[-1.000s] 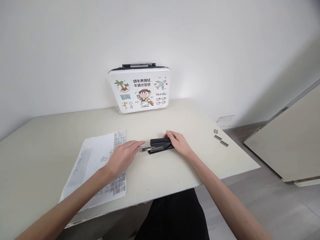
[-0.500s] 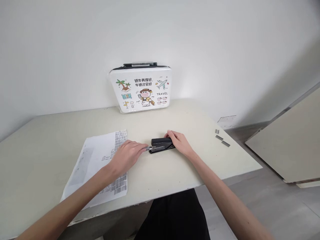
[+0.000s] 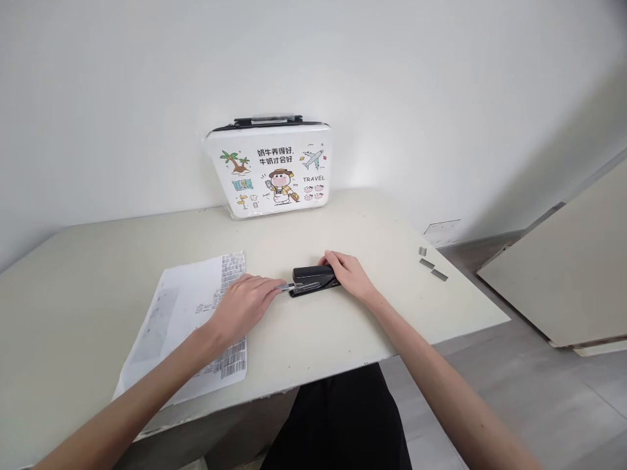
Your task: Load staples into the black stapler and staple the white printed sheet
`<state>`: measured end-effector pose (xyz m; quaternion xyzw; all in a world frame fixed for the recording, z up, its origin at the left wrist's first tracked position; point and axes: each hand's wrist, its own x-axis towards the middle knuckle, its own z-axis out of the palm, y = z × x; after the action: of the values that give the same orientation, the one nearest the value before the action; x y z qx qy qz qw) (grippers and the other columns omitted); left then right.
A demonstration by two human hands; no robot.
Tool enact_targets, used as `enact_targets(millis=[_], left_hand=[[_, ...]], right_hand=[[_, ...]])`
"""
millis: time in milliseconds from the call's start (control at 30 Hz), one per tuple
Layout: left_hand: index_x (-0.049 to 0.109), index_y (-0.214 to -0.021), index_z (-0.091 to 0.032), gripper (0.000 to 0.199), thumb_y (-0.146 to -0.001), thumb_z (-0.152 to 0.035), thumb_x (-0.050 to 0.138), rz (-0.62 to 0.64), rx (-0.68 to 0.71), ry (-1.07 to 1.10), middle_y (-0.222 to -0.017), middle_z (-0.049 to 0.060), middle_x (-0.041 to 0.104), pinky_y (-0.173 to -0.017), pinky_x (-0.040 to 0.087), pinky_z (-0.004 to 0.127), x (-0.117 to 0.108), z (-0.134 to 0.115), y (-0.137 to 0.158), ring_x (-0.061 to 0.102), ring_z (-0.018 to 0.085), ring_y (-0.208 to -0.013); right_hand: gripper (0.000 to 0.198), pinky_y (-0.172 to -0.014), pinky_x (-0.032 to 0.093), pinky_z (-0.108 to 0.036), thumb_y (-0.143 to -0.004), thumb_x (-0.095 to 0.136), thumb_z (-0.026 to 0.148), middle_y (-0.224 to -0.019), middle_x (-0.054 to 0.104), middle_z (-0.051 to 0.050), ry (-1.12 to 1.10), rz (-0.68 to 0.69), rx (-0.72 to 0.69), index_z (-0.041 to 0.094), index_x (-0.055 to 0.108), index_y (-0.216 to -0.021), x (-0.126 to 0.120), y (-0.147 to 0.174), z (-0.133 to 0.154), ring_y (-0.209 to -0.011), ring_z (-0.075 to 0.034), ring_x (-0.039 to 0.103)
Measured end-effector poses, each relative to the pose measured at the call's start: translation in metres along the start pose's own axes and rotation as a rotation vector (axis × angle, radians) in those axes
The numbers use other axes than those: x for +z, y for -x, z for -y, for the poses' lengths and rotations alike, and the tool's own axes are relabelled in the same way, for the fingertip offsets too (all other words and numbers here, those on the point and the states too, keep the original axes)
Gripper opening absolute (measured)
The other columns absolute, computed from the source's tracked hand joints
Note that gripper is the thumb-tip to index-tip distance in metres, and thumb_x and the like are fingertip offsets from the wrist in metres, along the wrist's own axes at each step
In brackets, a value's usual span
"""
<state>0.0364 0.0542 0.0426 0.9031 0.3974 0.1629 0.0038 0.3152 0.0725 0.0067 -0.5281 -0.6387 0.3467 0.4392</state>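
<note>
A black stapler lies on the table with its front end toward the left and a metal channel showing between its top and base. My right hand is closed around its rear end, thumb on top. At the front end, my left hand pinches a small grey metal piece that sticks out from the stapler. Whether this is the stapler's slide or a staple strip I cannot tell. Under my left wrist and forearm lies a printed paper sheet, partly hidden.
Several grey staple strips lie near the right edge of the pale table. A white case with cartoon prints and a black handle leans on the wall at the back. A pale panel stands on the floor at right.
The view has shifted slightly, so everything sits a little further up and left. The left fingers stay at the stapler's front end and the right hand keeps its hold.
</note>
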Motion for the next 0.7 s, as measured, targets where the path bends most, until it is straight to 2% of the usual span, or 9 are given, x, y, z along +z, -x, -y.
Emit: enact_targets(millis=[333, 533, 700], left_hand=[[0.076, -0.118, -0.023, 0.049, -0.112, -0.043, 0.031, 0.085, -0.045, 0.006, -0.109, 0.007, 0.081, -0.092, 0.056, 0.049, -0.001, -0.015, -0.011, 0.076, 0.029, -0.095], [0.073, -0.125, -0.025, 0.043, -0.108, -0.050, 0.043, 0.080, -0.044, 0.135, -0.115, 0.007, 0.078, -0.092, 0.057, 0.045, 0.000, 0.008, 0.005, 0.073, 0.028, -0.104], [0.074, -0.123, -0.029, 0.035, -0.106, -0.051, 0.052, 0.164, 0.062, 0.326, -0.110, 0.003, 0.079, -0.090, 0.056, 0.037, -0.001, 0.014, 0.009, 0.072, 0.023, -0.103]], right_hand=[[0.052, -0.083, 0.043, -0.032, -0.104, 0.038, 0.054, -0.086, 0.073, -0.002, -0.009, 0.003, 0.002, 0.024, 0.071, -0.079, 0.000, 0.001, 0.000, -0.083, -0.022, 0.063], [0.049, -0.080, 0.042, -0.032, -0.102, 0.042, 0.057, -0.084, 0.072, -0.002, -0.030, -0.002, 0.016, 0.024, 0.069, -0.077, 0.001, -0.002, -0.002, -0.080, -0.021, 0.060], [0.045, -0.078, 0.044, -0.031, -0.098, 0.050, 0.061, -0.090, 0.073, -0.003, -0.149, 0.029, 0.056, 0.023, 0.071, -0.086, 0.002, -0.004, -0.001, -0.084, -0.021, 0.060]])
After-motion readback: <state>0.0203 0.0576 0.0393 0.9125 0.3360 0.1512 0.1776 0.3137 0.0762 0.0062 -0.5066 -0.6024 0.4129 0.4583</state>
